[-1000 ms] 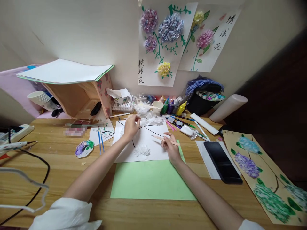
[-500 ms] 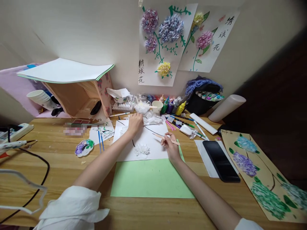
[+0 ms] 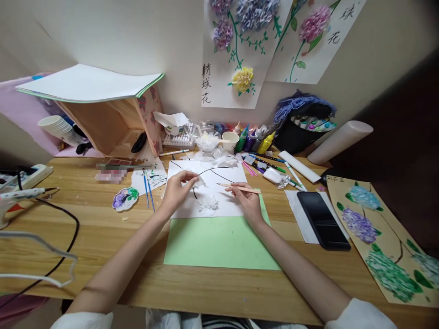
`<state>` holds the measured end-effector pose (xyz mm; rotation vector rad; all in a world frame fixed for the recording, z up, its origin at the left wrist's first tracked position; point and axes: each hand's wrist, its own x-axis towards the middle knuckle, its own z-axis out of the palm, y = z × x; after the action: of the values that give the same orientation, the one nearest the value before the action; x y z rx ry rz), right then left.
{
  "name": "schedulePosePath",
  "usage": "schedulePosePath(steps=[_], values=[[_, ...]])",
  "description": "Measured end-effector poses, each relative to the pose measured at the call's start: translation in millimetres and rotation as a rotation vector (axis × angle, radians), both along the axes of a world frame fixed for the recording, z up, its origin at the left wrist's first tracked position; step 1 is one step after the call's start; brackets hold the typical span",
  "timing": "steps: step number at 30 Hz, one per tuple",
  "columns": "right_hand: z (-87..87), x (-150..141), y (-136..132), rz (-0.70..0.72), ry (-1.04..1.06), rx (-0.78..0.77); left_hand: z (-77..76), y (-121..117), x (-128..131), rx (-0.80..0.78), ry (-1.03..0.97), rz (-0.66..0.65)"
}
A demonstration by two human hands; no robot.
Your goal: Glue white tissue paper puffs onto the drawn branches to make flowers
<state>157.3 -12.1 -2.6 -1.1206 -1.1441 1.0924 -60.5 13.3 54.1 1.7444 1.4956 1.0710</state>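
A white sheet (image 3: 229, 208) with curved black lines lies over a green sheet (image 3: 219, 246). Above its left half, my left hand (image 3: 179, 188) is closed, thumb and fingers pinching a crumpled piece of white paper (image 3: 199, 182). My right hand (image 3: 247, 202) rests at the sheet's right side and grips a pale wooden stick (image 3: 245, 188), its narrow tip pointing left. Below the pinched piece, a cluster of crumpled white paper (image 3: 208, 204) sits on the sheet. Loose white scraps (image 3: 222, 161) lie along the sheet's far edge.
Behind the scraps stand a paper cup (image 3: 230, 140) and several paint bottles (image 3: 252, 139). Blue brushes (image 3: 148, 192) and a paint palette (image 3: 125, 199) lie left; a phone (image 3: 322, 219) and a flower picture (image 3: 377, 228) lie right. A glue gun (image 3: 24, 195) with a cord is far left.
My left hand has come back from the scraps at the far edge to above the sheet, with white paper at its fingertips. My right hand still holds the stick. The view has tilted down.
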Motion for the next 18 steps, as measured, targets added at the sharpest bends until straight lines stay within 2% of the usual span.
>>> schedulePosePath(steps=[4, 7, 11, 13, 18], values=[[6.0, -3, -16, 0.088, -0.103, 0.149, -16.2, -21, -12, -0.082, -0.05, 0.049], [9.2, -5, -25, 0.204, -0.294, 0.292, -26.1, -25, -15, -0.12, -0.093, 0.078], [11.8, -9, -29, 0.316, -0.465, 0.423, -23.4, -21, -7, -0.091, -0.085, 0.048], [13.3, -11, -30, 0.261, -0.448, 0.394, -17.0, -19, 0, -0.036, -0.038, 0.011], [18.4, -18, -29, -0.004, -0.271, 0.154, -5.0, -16, 21, 0.075, 0.062, -0.062]])
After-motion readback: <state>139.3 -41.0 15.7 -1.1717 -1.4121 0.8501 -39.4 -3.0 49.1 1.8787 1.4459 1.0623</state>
